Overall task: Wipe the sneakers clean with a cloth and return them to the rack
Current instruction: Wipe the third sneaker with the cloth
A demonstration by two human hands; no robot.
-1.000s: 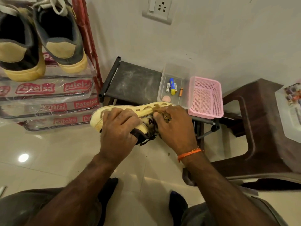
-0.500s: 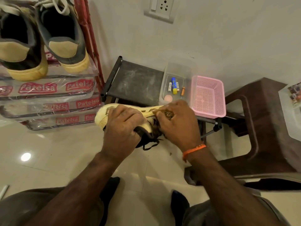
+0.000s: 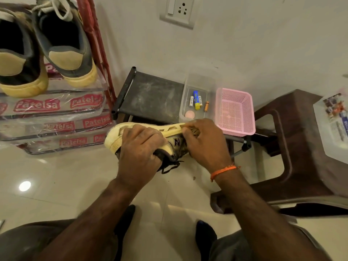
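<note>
The left hand (image 3: 140, 151) is holding the sneaker (image 3: 150, 137) on its side above the tiled floor, its grip curled over the pale sole and dark collar, just in front of the low black stand (image 3: 150, 95). The right hand (image 3: 205, 142) is pressing a brownish cloth (image 3: 194, 131) against the shoe's side near the sole, its grip bunched around the fabric. Another pair of sneakers (image 3: 43, 51) is sitting on the rack (image 3: 56, 110) at upper left, wrapped in printed plastic.

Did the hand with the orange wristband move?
Yes, slightly: the right hand, rubbing the cloth on the sneaker, crept toward the clear box.
</note>
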